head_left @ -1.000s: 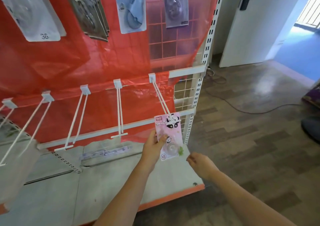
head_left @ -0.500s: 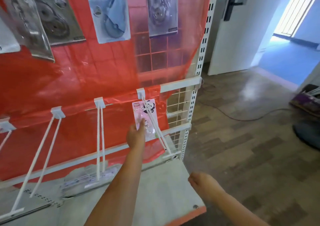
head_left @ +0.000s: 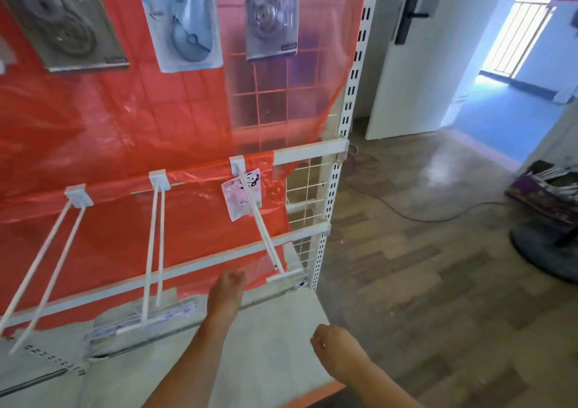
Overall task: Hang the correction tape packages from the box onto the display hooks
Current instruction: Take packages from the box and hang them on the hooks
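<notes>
Head view: I'm seeing pink package (head_left: 241, 194) hanging at back of rightmost hook (head_left: 262, 223).
Left hand (head_left: 225, 295): hanging loosely curled, gripping nothing.
Right hand (head_left: 336, 349): same.
Obstructions: neighbouring hook (head_left: 154, 245) sitting left; shelf edge (head_left: 322, 310) right.

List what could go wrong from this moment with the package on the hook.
1. The pink panda package hangs tilted near the back of the rightmost hook; it may stay crooked unless straightened.
2. The hook slopes down toward its front end, so the package might slide forward.
3. The left hand is close below the hook's front bar; a careless move could knock the hook. The right hand holds nothing.
</notes>
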Demonstrator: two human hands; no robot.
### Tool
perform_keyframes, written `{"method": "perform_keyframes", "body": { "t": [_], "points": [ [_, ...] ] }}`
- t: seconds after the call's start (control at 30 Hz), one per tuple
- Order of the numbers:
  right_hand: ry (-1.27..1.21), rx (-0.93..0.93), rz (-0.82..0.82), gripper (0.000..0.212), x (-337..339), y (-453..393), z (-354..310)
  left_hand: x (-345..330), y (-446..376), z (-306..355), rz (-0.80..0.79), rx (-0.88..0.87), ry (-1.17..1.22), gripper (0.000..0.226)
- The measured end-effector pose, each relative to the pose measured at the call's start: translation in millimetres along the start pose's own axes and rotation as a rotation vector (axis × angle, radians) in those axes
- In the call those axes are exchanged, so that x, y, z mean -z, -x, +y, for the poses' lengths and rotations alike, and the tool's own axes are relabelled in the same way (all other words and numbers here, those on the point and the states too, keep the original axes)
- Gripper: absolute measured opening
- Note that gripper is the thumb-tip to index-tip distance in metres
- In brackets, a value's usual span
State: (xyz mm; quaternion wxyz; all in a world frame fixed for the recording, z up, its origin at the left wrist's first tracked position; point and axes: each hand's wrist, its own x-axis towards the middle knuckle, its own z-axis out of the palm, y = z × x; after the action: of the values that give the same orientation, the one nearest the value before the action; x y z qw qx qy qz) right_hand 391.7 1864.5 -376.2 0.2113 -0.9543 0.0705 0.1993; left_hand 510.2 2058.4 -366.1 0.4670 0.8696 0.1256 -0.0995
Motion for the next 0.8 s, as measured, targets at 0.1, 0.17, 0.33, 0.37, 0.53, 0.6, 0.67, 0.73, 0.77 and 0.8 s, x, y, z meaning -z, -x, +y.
{"method": "perform_keyframes", "body": {
  "t": [0.1,0.17,0.33,0.37,0.53,0.6,0.67,0.73,0.77,0.8],
  "points": [
    [-0.005,0.002,-0.038,0.034,-10,16,-8,0,40,-39,-0.053,-0.043,-0.134,0.010],
    [0.016,0.011,-0.067,0.033,-15,32,-18,6,68,-58,-0.055,-0.072,-0.237,0.006],
    [0.108,0.154,-0.046,0.034,-25,79,-49,36,132,-88,0.015,-0.168,-0.452,0.020],
    [0.134,0.181,-0.049,0.035,-27,88,-56,43,144,-93,0.030,-0.187,-0.493,0.023],
    [0.217,0.292,-0.068,0.036,-45,123,-105,90,197,-125,0.067,-0.240,-0.715,0.032],
    [0.226,0.344,-0.064,0.036,-61,135,-132,113,216,-143,0.060,-0.193,-0.800,0.033],
    [0.247,0.403,-0.071,0.035,-82,148,-160,137,234,-166,0.056,-0.138,-0.871,0.033],
    [0.273,0.452,-0.096,0.035,-107,160,-187,162,251,-192,0.046,-0.098,-0.907,0.033],
    [0.285,0.467,-0.114,0.035,-121,166,-200,174,259,-207,0.039,-0.081,-0.917,0.033],
    [0.296,0.476,-0.132,0.034,-136,171,-212,187,266,-222,0.031,-0.062,-0.925,0.033]
  ]
}}
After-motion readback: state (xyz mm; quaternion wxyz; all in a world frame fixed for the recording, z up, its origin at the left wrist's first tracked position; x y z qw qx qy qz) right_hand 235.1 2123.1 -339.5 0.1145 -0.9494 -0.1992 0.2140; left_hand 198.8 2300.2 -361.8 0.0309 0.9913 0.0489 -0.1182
